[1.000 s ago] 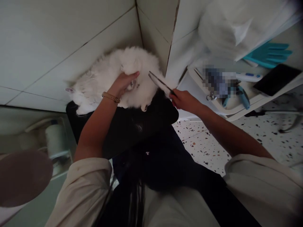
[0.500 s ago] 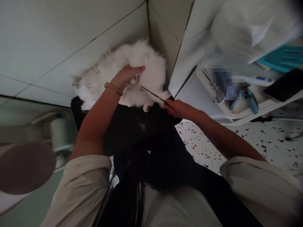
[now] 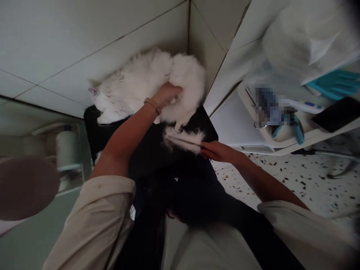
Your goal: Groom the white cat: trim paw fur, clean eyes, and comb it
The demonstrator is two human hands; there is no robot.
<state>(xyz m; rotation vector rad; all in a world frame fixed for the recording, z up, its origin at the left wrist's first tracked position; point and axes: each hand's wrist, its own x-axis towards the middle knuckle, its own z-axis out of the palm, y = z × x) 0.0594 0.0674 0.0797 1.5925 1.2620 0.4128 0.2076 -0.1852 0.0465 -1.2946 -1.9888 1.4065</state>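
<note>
A long-haired white cat (image 3: 132,90) lies on its side on a black tabletop (image 3: 146,150), its head to the left and its back along the wall. My left hand (image 3: 170,93) reaches over its belly, fingers closed around what looks like a leg; the paw mostly hides under them. In my right hand (image 3: 215,150) is a slim metal comb (image 3: 187,141), held by its near end. The comb lies against a fluffy tuft (image 3: 184,135), apparently the cat's tail, stretched over the dark surface below its hind end.
At right, a white tray (image 3: 243,90) holds blue-handled clippers (image 3: 297,129), a white device (image 3: 306,106) and a dark phone (image 3: 337,114); part is blurred out. Teal gloves (image 3: 336,84) lie behind. A round brown seat (image 3: 28,187) and a white container (image 3: 67,148) are at left.
The comb in my right hand has moved down from beside the belly to the fluffy tuft, now spread out. My left hand has shifted slightly right, its fingers more curled. The view has shifted slightly.
</note>
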